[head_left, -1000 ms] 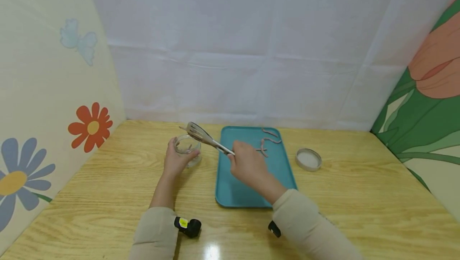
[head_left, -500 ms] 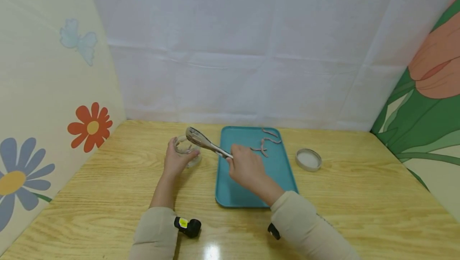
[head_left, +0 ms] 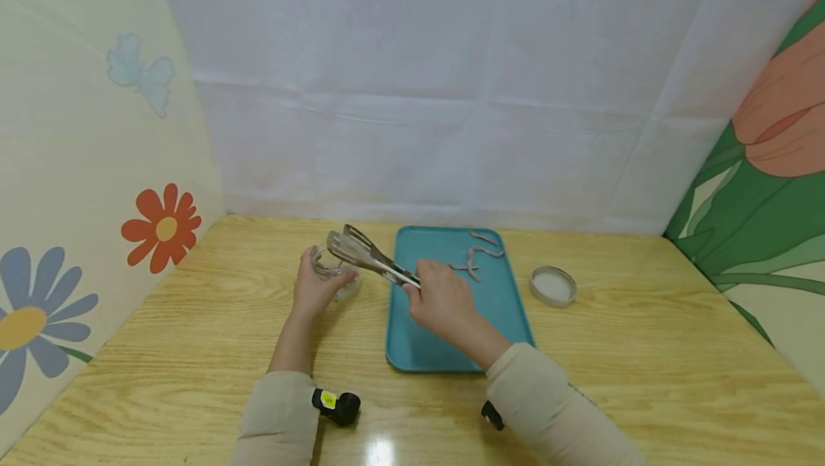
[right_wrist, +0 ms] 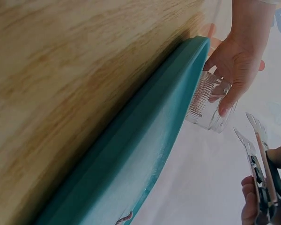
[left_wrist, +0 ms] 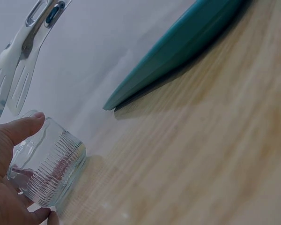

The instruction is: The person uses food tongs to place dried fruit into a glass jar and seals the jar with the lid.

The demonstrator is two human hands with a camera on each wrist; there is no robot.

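Glass jar (head_left: 335,268) stands on the worktop (head_left: 193,337) beside the teal tray's (head_left: 419,337) left edge, the left hand (head_left: 314,291) curled round it. Right hand (head_left: 440,298) grips tongs (head_left: 367,255), blades apart over its mouth. Several worm-like strips (head_left: 475,257) remain near the tray's far edge; the lid (head_left: 553,285) lies off.

I see my left hand (head_left: 314,292) gripping the glass jar (head_left: 335,268) on the bench (head_left: 644,351). My right hand (head_left: 441,301) holds the tongs (head_left: 367,255), tips parted above the jar. Past its knuckles, worms (head_left: 475,260) lie on the teal tray (head_left: 425,337).
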